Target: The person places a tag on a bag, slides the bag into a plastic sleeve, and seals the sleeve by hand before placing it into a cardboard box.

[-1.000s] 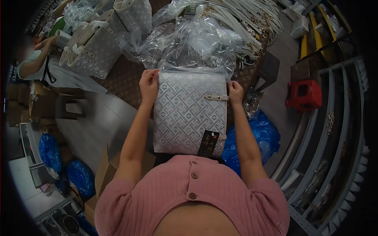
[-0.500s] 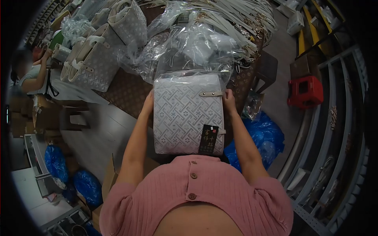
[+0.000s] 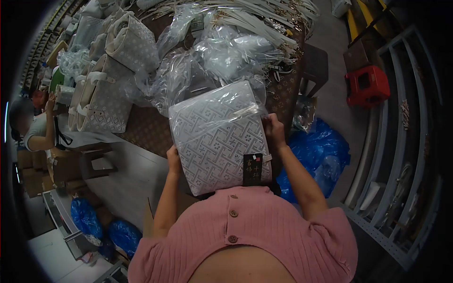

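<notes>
Against my body leans a pale grey bag with an embossed lattice pattern, its upper end tilted to the left. A black hang tag with gold characters lies on its lower right. A clear plastic sleeve covers at least the upper part; how far down it reaches is hard to see. My left hand grips the left edge, its fingers partly hidden behind. On the right edge, my right hand is closed at the side of the sleeve and bag.
Several patterned tote bags stand at the table's left. Crumpled clear plastic bags and a pile of white straps cover the brown table. A person works at far left. A red stool and blue sacks are right.
The bag has turned, its top swinging left, and clear plastic now lies over more of its face. My left hand has slid lower along the edge; my right hand has shifted slightly down.
</notes>
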### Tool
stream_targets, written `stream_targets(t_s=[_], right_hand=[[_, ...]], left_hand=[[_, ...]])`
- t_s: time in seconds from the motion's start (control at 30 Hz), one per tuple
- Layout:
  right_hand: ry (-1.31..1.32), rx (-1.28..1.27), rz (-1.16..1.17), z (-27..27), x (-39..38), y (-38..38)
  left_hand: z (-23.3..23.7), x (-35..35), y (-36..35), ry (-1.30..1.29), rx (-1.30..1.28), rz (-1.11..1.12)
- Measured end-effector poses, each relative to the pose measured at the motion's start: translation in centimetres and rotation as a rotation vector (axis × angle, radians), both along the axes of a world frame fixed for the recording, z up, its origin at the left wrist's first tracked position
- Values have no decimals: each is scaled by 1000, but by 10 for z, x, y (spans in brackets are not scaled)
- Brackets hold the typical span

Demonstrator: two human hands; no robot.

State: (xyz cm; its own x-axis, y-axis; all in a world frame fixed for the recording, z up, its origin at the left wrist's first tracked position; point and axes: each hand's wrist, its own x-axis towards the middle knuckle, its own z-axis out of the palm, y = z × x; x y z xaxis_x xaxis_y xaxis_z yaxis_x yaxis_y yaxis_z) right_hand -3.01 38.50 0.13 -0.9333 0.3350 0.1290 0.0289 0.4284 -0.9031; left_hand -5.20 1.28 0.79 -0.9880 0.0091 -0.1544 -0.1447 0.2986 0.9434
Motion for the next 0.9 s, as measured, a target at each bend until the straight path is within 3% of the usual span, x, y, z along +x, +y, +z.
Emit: stream_targets(t_s=[0.07, 0.17, 0.23, 0.27, 0.33, 0.47, 0.53, 0.73, 0.83, 0.9], right_hand=[[5, -13, 28, 6, 14, -5], [188, 99, 79, 20, 19, -9], [207, 130, 134, 35, 27, -1], [199, 131, 126, 32, 36, 6], [104, 319, 265, 24, 57, 19], [77, 284, 414, 37, 102, 19], [-42, 266, 331, 35, 124, 19], [-25, 307, 233, 54, 160, 9], [-196, 332, 65, 41, 172, 2], [-143, 337, -17, 40, 163, -14]], left_hand=[[-2, 18, -4, -75, 117, 69], [3, 21, -3, -25, -99, -56], [12, 24, 1, -135, 329, 126], [6, 29, -8, -144, 328, 119], [-4, 47, -34, 64, -314, -204], [22, 89, -23, 119, -349, -317], [20, 112, -22, 71, -372, -310], [34, 136, -41, -149, -251, -396], [31, 143, -26, -12, -256, -287], [4, 144, -33, -26, -346, -291]])
